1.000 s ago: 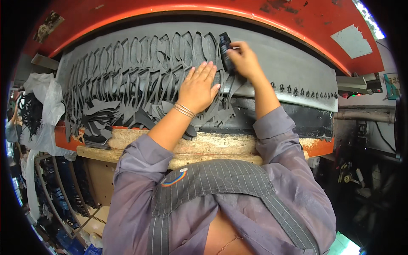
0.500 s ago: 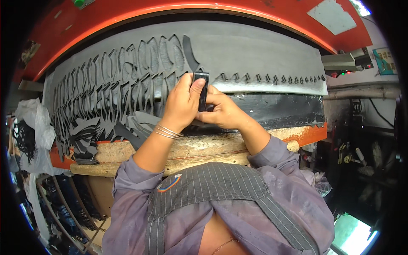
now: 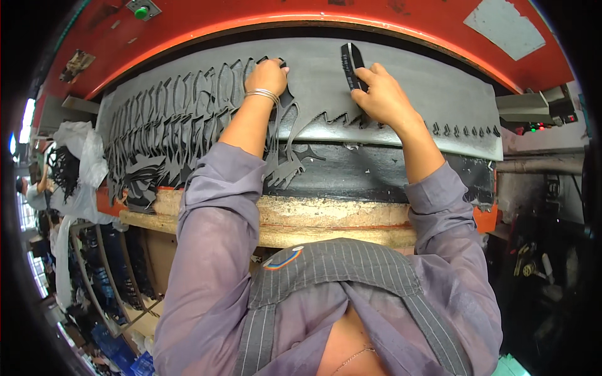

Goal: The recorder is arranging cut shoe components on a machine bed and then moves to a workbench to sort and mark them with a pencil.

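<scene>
A grey foam-like sheet point(image 3: 313, 69) lies across the work surface, its left part cut into rows of curved slots and strips. My left hand point(image 3: 266, 78) is on the sheet at the last slot of the upper row, fingers curled down on a dark crescent-shaped piece point(image 3: 286, 98). The hand covers most of that piece, and its fingertips are partly hidden. My right hand point(image 3: 381, 97) is closed on the lower end of a black, narrow cutting die point(image 3: 352, 62), held tilted over the uncut part of the sheet.
An orange-red machine body point(image 3: 263, 15) curves along the back. Torn grey strips point(image 3: 285, 172) hang over the black board point(image 3: 370, 172) in front. A worn wooden edge point(image 3: 326, 213) runs nearest me. At left hangs a clear plastic bag point(image 3: 84, 150).
My hands were together around the black die near the sheet's front edge. Now they are apart: the right has carried the die right and farther away, the left has reached to the crescent piece.
</scene>
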{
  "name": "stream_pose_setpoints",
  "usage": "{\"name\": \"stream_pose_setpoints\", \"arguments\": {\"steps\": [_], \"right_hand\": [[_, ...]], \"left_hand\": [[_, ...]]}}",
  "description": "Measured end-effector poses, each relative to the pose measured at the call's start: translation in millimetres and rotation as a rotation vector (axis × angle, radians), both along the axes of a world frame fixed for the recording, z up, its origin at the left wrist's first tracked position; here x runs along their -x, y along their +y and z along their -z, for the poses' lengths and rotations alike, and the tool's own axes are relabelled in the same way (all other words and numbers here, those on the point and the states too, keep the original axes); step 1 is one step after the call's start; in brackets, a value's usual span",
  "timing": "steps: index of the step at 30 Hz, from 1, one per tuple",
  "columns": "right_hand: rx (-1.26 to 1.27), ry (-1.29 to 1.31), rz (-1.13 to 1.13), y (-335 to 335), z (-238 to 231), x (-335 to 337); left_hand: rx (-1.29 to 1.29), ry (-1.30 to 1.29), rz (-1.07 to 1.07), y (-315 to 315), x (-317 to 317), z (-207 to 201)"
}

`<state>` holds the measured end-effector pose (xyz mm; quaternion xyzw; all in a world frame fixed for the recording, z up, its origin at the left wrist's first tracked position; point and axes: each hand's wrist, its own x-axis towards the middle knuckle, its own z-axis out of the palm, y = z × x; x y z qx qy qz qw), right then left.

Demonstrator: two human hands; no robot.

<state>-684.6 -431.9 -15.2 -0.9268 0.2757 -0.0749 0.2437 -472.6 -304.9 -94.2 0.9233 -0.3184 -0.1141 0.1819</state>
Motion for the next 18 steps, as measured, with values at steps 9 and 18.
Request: {"name": "stream_pose_setpoints", "arguments": {"steps": [9, 18], "right_hand": [[0.448, -0.136, -0.959, -39.2, 29.4, -87.5], [0.074, -0.167, -0.769, -18.9, 62.7, -73.2]], "left_hand": [[0.044, -0.038, -0.048, 3.5, 4.4, 1.4], [0.178, 0.004, -0.050, 23.1, -4.8, 15.6]]}}
